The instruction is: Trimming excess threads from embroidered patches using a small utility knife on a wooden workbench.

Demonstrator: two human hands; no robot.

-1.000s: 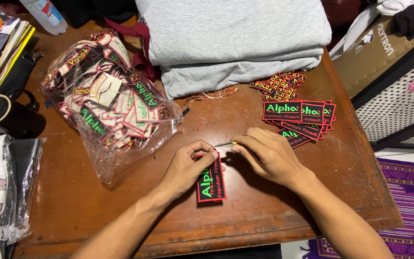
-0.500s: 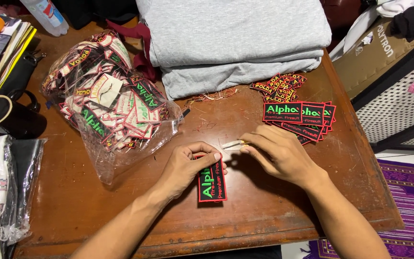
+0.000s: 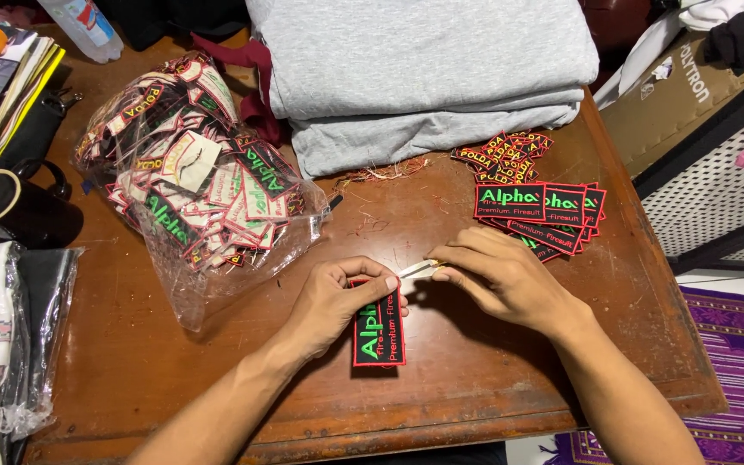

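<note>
While both hands are busy at the middle of the wooden counter (image 3: 492,379), a few things look a bit dicey to me. Going left to right: the black mug (image 3: 6,211) sits close to the left edge, and the clear bag of patches (image 3: 195,194) is slumped open, so a bump from an elbow could spill the lot. The left hand (image 3: 337,301) presses down on a black patch with red border (image 3: 378,331), fingers curled, thumb and forefinger pinched on a small pale strip (image 3: 417,268). The right hand (image 3: 510,280) pinches the strip's other end, fingers closed tight. It looks thin, so a hard pull could tear it or skew the patch. The stack of matching patches (image 3: 540,211) is fanned loosely and could slide off.
</note>
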